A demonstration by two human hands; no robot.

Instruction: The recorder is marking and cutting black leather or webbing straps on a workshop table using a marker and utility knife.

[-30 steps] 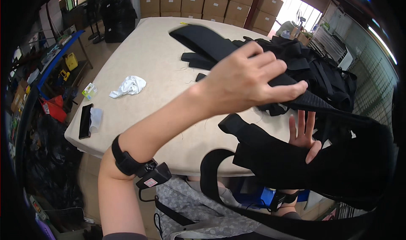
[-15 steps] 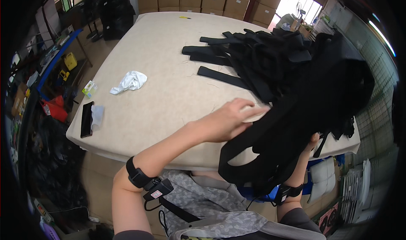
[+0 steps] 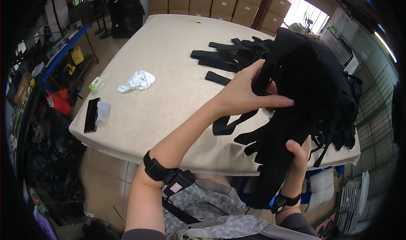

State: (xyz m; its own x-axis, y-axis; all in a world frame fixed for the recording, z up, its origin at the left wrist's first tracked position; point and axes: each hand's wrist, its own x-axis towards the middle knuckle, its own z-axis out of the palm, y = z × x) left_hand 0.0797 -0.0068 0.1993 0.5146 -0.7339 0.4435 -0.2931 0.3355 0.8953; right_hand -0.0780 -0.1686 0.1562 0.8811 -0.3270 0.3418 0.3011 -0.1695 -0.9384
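A thick bundle of black fabric straps [image 3: 308,83] is held up over the right side of the table. At its left side my left hand [image 3: 249,89] grips some of the straps, thumb across the front and fingertips partly hidden behind the cloth. Lower down, my right hand [image 3: 299,152] is closed around the bundle from the right, its thumb showing and its other fingers mostly covered. Strap ends hang below both hands, beyond the table's near edge. More black straps [image 3: 218,61] lie on the table behind, their flat ends pointing left.
A cream cloth covers the table [image 3: 169,70]. On its left lie a crumpled white wrapper [image 3: 138,81], a small green-and-white packet [image 3: 96,84], and a dark phone [image 3: 91,115] beside a whitish sheet. A yellow cutter [image 3: 195,21] lies at the far edge. Cardboard boxes [image 3: 201,4] are stacked beyond.
My left hand has moved up and right from low over the table and now grips the straps. The bundle has shifted, and its lower loop now hangs as loose ends. The view has turned slightly.
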